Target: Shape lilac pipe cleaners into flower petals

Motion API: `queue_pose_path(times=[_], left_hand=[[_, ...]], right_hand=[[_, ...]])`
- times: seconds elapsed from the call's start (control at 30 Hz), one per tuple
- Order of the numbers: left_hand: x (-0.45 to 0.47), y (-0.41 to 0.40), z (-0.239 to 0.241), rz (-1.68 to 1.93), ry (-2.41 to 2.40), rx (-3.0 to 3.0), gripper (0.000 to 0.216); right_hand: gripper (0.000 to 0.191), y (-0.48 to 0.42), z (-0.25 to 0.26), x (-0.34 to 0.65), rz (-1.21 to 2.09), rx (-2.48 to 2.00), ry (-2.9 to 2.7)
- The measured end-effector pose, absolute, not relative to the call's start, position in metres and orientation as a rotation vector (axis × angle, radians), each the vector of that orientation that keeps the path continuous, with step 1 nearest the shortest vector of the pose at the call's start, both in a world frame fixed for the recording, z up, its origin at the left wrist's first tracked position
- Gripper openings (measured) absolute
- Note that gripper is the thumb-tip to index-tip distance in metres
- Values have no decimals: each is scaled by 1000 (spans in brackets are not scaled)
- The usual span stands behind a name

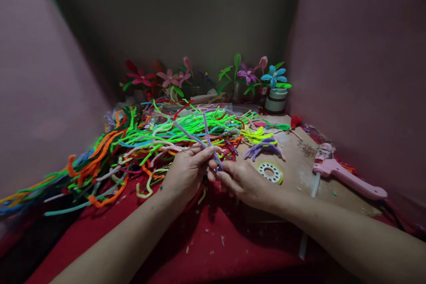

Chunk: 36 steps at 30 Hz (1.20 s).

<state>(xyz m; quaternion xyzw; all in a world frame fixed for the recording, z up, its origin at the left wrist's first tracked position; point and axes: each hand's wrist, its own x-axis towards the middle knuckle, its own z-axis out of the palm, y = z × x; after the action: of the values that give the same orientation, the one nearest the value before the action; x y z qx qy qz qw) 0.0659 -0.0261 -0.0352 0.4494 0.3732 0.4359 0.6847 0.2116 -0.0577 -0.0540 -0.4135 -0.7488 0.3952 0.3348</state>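
My left hand [188,171] and my right hand [241,182] meet over the red cloth [206,239], both pinching purple pipe cleaners [203,135]. The purple strands rise from my fingertips and fan out up and to the left. The fingers of both hands are closed on the strands near their lower ends. Just behind my hands lies a big heap of pipe cleaners [133,142] in green, orange, blue and other colours.
A brown board [299,164] at right carries bent yellow [256,134] and purple pieces [264,147], a tape roll [270,171] and a pink glue gun [339,175]. Finished pipe-cleaner flowers [248,74] stand at the back wall. Pinkish walls close both sides.
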Motion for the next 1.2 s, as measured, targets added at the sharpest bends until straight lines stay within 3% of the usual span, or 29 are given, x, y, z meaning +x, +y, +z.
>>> queue_pose_path(times=[0.1, 0.23, 0.57, 0.77, 1.2], left_hand=[[67, -27, -35, 960, 857, 1023, 15], [70, -29, -33, 977, 899, 965, 12], [61, -25, -38, 835, 806, 1075, 17], [58, -26, -43, 786, 851, 1151, 24], [63, -29, -41, 843, 882, 1181, 23]], right_hand=[[21, -60, -53, 210, 759, -1139, -2084], [21, -59, -55, 211, 705, -1185, -2112], [28, -55, -48, 212, 1551, -1136, -1644], [32, -45, -61, 218, 2124, -696, -992], [16, -41, -60, 224, 2427, -545, -606]])
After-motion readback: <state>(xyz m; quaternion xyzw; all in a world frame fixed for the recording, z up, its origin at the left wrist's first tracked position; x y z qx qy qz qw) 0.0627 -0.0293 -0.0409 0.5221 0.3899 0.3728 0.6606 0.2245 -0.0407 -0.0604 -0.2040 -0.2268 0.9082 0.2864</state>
